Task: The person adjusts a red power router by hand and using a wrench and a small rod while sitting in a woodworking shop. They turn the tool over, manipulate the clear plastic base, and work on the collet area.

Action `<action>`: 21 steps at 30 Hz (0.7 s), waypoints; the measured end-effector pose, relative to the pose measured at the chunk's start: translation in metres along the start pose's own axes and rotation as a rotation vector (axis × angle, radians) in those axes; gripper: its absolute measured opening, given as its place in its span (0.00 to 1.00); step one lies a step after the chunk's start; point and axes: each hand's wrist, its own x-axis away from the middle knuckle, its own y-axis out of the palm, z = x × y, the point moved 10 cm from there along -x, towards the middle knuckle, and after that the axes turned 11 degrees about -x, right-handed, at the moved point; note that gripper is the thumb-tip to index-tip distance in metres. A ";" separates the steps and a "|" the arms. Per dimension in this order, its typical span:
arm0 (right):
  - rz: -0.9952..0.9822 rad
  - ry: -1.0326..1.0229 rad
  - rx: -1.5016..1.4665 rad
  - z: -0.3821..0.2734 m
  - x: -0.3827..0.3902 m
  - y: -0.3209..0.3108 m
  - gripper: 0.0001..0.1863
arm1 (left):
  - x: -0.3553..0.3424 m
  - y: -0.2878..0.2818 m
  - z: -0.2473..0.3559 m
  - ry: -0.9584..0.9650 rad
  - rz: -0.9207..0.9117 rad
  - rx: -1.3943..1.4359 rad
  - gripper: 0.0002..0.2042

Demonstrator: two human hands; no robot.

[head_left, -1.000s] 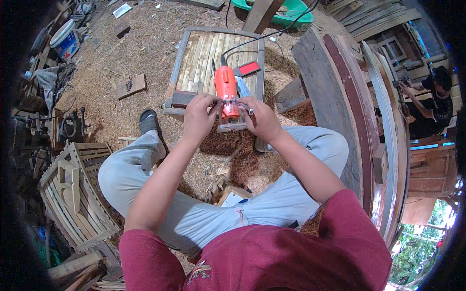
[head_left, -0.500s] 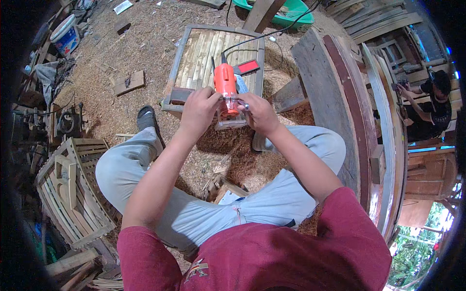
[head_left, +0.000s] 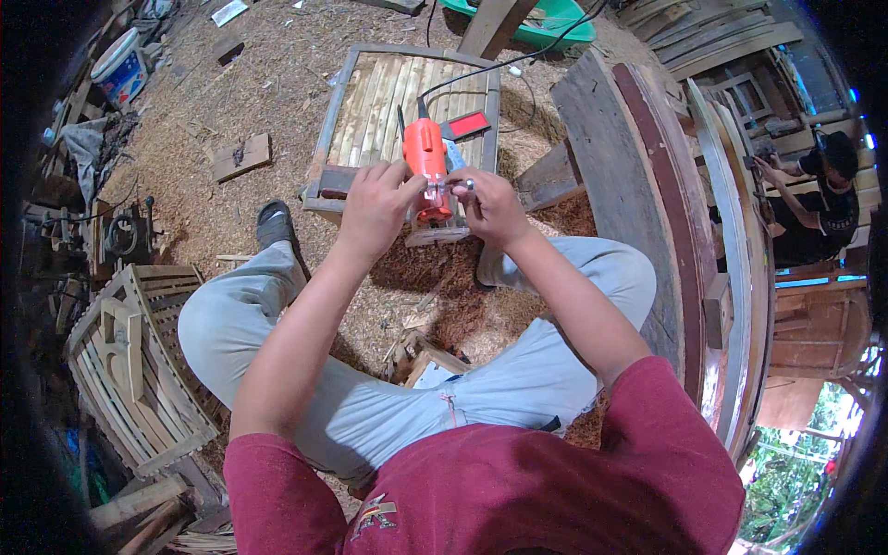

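An orange corded trim router (head_left: pixel 424 153) with a clear base lies on a low wooden slatted stand (head_left: pixel 375 102), its base end toward me. My left hand (head_left: pixel 375 208) pinches the left side of the router near its clear base. On the opposite side, the fingers of my right hand (head_left: pixel 492 205) are closed at the metal fittings by the base. Those fingers hide the exact part they grip. Something small and shiny shows on or at the right fingers. Behind the router, a dark flat piece with a red rectangle (head_left: pixel 467 124) rests on the slats.
Long boards (head_left: pixel 620 176) stand along my right side. A wood block (head_left: pixel 242 157) lies on the sawdust-covered ground, and a slatted wooden panel (head_left: pixel 153 370) leans at left. The black cord (head_left: pixel 518 63) runs to the upper right, near a green basin (head_left: pixel 555 28). Another person (head_left: pixel 819 199) is at far right.
The view has shifted slightly. Both hands stay at the router's base end, with only small finger movement, and the clear base sits at a slightly different angle.
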 end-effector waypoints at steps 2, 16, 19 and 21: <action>0.017 0.007 -0.006 0.004 -0.002 -0.001 0.12 | 0.001 0.002 0.000 0.011 0.005 0.005 0.10; 0.097 0.153 -0.107 0.020 -0.024 -0.009 0.18 | 0.010 0.004 0.009 0.219 0.047 -0.091 0.13; 0.082 0.261 -0.120 0.026 -0.030 -0.006 0.20 | 0.012 0.007 0.011 0.243 0.050 -0.111 0.11; 0.070 0.288 -0.141 0.027 -0.034 -0.003 0.22 | 0.016 0.012 0.010 0.258 0.027 -0.106 0.12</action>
